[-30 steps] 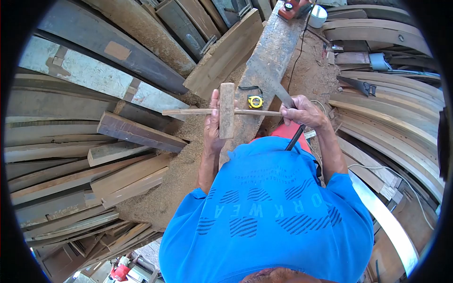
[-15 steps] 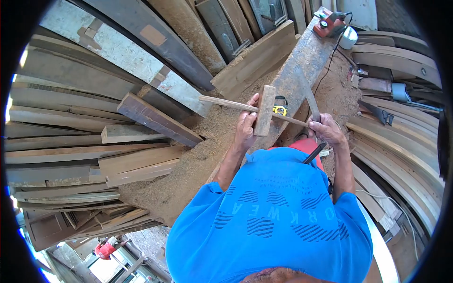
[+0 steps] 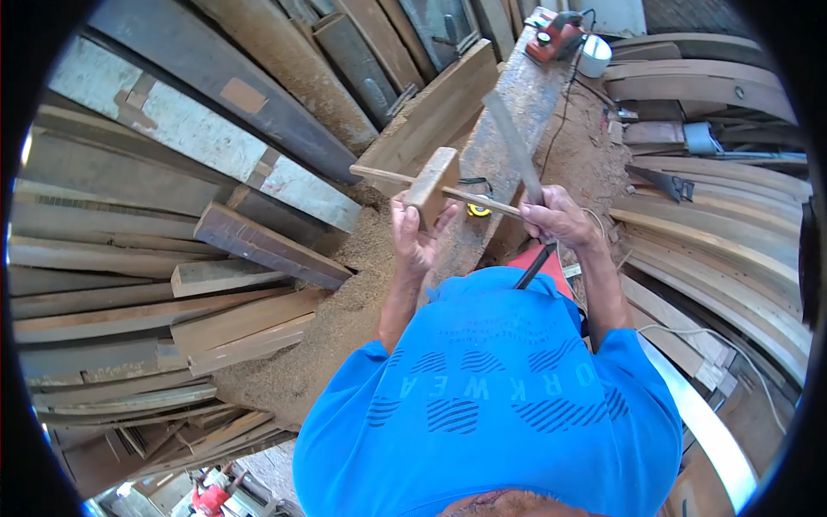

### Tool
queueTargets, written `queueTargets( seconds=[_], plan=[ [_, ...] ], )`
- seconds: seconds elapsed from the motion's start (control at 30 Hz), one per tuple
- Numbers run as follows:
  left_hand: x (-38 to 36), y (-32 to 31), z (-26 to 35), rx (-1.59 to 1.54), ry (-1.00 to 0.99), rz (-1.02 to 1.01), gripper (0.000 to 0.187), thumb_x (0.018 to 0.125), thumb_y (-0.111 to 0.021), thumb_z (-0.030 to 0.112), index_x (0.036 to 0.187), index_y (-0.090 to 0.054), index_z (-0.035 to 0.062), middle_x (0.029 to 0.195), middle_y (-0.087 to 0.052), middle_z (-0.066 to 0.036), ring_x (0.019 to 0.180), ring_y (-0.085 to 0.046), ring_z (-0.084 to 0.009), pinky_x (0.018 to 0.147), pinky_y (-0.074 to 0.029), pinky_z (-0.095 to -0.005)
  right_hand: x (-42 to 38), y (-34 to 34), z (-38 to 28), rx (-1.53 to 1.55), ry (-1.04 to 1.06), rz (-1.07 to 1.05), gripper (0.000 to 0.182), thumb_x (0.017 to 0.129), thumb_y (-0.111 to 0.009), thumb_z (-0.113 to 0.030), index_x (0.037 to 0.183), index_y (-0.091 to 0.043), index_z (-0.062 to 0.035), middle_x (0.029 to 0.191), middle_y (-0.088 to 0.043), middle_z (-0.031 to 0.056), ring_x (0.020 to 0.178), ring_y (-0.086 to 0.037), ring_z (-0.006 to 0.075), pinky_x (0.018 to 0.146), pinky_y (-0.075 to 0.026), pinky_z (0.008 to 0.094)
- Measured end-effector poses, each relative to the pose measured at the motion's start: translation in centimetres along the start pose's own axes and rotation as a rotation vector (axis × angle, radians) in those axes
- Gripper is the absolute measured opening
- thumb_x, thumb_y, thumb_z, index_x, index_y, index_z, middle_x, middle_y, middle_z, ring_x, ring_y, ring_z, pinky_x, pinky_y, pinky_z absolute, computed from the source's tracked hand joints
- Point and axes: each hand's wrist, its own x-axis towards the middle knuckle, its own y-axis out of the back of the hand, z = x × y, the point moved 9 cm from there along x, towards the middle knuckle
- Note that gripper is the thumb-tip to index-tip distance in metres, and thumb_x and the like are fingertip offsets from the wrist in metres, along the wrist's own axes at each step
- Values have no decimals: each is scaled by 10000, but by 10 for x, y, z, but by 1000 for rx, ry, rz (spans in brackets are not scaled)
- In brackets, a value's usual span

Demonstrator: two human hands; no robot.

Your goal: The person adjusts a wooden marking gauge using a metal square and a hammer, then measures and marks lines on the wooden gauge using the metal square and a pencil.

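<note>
A wooden marking gauge (image 3: pixel 433 185), a thick block with a thin stick through it, is held up in front of my chest. My left hand (image 3: pixel 418 237) cups the block from below, palm up, with thumb and fingers on either side of it. My right hand (image 3: pixel 556 217) grips the right end of the stick. The same hand also holds a long, flat, grey metal file (image 3: pixel 514 142), which points up and away over the bench. Just beyond the stick, a yellow and black tape measure (image 3: pixel 479 208) lies on the bench.
The narrow wooden bench (image 3: pixel 491 159) runs away from me, dusted with shavings. A red power planer (image 3: pixel 556 36) stands at its far end beside a white container (image 3: pixel 595 56). Planks (image 3: pixel 267 250) are stacked left and right. A handsaw (image 3: pixel 668 183) lies on the right. Another person (image 3: pixel 209 500) is at lower left.
My left hand has shifted from the stick to beneath the block, its fingers looser. The block has turned and tilted. The view has swung, so the surroundings sit further left.
</note>
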Motion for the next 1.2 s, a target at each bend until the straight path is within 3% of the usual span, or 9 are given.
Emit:
queueTargets(
  seconds=[0.2, 0.3, 0.5, 0.83, 0.9, 1.0, 1.1, 1.17, 1.2],
  plan=[
    [-2, -15, 26, 411, -192, -89, 832, 847, -827, 324, 1386, -270, 19, 1324, -500, -181, 1195, -605, -298, 1043, -501, -435, 4, -5, -3, 243, 27, -78, 228, 947, -703, -313, 867, -638, -109, 618, -584, -18, 471, -459, 35, 423, -346, 213],
    [-5, -8, 38, 901, -379, 84, 712, 880, -808, 222, 1366, -329, 19, 1293, -505, -144, 1192, -559, -225, 1052, -453, -370, 5, -11, -6, 274, 41, -113, 224, 945, -709, -316, 881, -635, -115, 625, -581, -16, 474, -457, 35, 423, -340, 211],
    [5, -11, 39, 824, -418, 151, 463, 947, -727, 110, 1290, -435, 7, 1248, -532, -105, 1160, -537, -160, 1007, -447, -328, 12, -18, -2, 272, 26, -131, 227, 945, -713, -323, 907, -623, -118, 631, -584, -10, 476, -458, 35, 427, -333, 209],
    [3, -21, 47, 868, -412, 138, 472, 956, -722, 129, 1312, -441, -1, 1219, -553, -87, 1131, -556, -152, 993, -458, -315, 8, -15, -8, 210, 43, -105, 227, 971, -662, -293, 894, -612, -85, 607, -586, -3, 465, -479, 37, 439, -348, 200],
    [4, -12, 50, 899, -457, 143, 475, 959, -720, 135, 1322, -445, 1, 1222, -560, -83, 1117, -564, -150, 982, -463, -309, 6, -12, -11, 277, 86, -11, 226, 1017, -617, -315, 978, -600, -93, 685, -620, -4, 501, -521, 34, 446, -394, 183],
    [7, 4, 59, 562, -356, 176, 474, 1004, -667, 292, 1348, -470, 32, 1235, -591, -78, 1086, -589, -155, 966, -488, -323, -2, 4, 17, 429, 98, 220, 166, 1058, -575, -297, 1062, -581, -131, 771, -636, -16, 546, -557, 33, 459, -444, 178],
    [16, 29, 57, 240, -224, 109, 578, 1026, -565, 490, 1415, -468, 73, 1151, -642, -68, 991, -630, -174, 858, -539, -360, -12, 24, 32, 496, 114, 298, 193, 1063, -565, -290, 985, -593, -116, 730, -605, -30, 536, -532, 31, 491, -444, 174],
    [13, 19, 55, -109, -92, 70, 678, 994, -597, 523, 1484, -417, 89, 1084, -661, -76, 962, -639, -191, 795, -547, -391, -22, 42, 14, 255, 175, 353, 241, 1065, -563, -301, 921, -600, -112, 701, -599, -40, 515, -506, 20, 474, -418, 180],
    [11, 11, 53, -218, -25, -92, 735, 995, -608, 495, 1532, -359, 59, 1029, -651, -90, 903, -624, -202, 758, -540, -363, -26, 48, -1, 121, 203, 359, 265, 1068, -555, -302, 893, -599, -108, 681, -588, -39, 516, -507, 26, 476, -417, 189]
  ],
)
